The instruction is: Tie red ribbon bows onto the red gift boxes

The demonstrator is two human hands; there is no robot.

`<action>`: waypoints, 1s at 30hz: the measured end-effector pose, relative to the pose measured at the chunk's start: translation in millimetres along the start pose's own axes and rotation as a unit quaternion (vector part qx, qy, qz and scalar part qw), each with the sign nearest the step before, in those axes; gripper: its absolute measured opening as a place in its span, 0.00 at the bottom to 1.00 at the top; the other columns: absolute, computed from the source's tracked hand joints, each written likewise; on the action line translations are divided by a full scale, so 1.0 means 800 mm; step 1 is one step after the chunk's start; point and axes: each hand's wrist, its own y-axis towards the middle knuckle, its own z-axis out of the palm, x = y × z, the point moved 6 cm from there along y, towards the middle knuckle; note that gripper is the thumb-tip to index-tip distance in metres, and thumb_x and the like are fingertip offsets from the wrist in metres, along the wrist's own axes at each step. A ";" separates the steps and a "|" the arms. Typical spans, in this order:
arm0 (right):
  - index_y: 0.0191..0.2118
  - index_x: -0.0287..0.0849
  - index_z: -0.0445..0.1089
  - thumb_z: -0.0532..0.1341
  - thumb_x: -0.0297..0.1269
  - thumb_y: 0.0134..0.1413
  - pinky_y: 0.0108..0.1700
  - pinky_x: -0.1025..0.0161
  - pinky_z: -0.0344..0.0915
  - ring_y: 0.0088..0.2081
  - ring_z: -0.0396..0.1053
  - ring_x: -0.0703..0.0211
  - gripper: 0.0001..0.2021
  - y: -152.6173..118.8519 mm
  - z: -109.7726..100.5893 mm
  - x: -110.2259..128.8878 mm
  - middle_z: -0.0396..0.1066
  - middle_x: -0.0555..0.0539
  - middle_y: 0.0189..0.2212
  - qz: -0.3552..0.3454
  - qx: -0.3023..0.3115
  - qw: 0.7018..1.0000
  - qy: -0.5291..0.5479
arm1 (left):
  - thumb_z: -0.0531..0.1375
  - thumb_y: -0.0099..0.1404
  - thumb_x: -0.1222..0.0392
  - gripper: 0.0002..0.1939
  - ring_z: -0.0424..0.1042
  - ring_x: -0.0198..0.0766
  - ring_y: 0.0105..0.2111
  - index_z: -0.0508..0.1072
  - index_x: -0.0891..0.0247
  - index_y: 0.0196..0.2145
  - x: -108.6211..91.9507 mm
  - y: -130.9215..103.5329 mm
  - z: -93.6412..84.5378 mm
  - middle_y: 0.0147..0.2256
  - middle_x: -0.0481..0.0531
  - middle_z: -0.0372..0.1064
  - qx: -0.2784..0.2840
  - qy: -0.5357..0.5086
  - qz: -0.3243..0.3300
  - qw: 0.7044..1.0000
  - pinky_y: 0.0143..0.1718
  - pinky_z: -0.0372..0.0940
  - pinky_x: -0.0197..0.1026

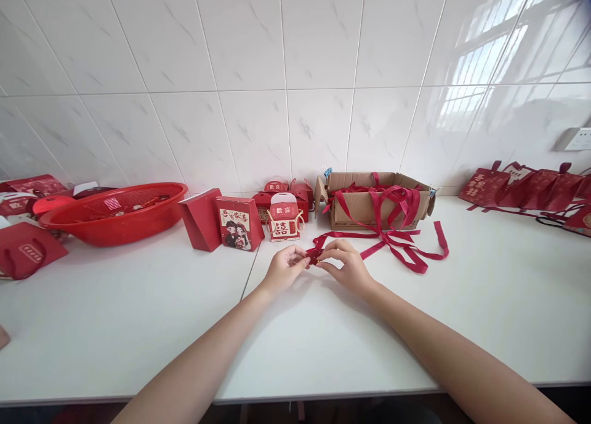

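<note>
White tiled wall behind, pale table below. Position: small dark red piece near the table's middle, in front of the paper box and the cardboard carton.

Hands: left hand nearly closed, thumb and fingertips pinching the piece's left side. Right hand likewise, thumb and forefinger nearly together on the right side, remaining fingers curved. Fingers hide much of the piece; I cannot tell whether it is folded ribbon or a separate item.

Risks (judged): red ribbon leads from the piece toward loose loops beside the carton. If those loops are joined to it, a pull could snag or drag the tangle. Slick cloth could also slip if either pinch loosens, undoing any fold. Forearms shifting left could knock the paper box.

Orientation: ribbon's long axis leaves the fingers away from the person, then bends right, roughly parallel to the carton's front. Piece itself: visible part too short to fix an axis; no clear pointing end.
</note>
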 end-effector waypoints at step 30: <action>0.32 0.40 0.76 0.66 0.49 0.45 0.36 0.60 0.65 0.30 0.69 0.59 0.15 -0.008 0.023 -0.028 0.75 0.45 0.29 0.251 0.076 0.927 0.268 | 0.58 0.59 0.61 0.03 0.67 0.39 0.33 0.71 0.61 0.28 -0.024 -0.007 0.000 0.30 0.51 0.69 -0.051 0.212 0.141 0.966 0.30 0.58 0.38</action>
